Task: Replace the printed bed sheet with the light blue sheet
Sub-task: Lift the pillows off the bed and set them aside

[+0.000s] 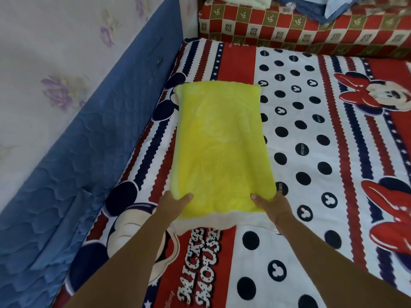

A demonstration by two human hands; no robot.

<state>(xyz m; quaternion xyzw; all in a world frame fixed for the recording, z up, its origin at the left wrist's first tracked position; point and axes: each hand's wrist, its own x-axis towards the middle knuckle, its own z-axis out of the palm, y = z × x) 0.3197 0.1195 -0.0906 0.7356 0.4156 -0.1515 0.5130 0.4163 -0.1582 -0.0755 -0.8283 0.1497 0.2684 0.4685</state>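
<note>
So, yellow blanket sitting on the printed sheet
Left hand and right hand each pinch a near corner; its length runs straight away.

One camera only, worn on the head — it looks forward and steeply down, close over the printed bed sheet. The yellow folded blanket sits mid-frame — wall at the left edge.
</note>
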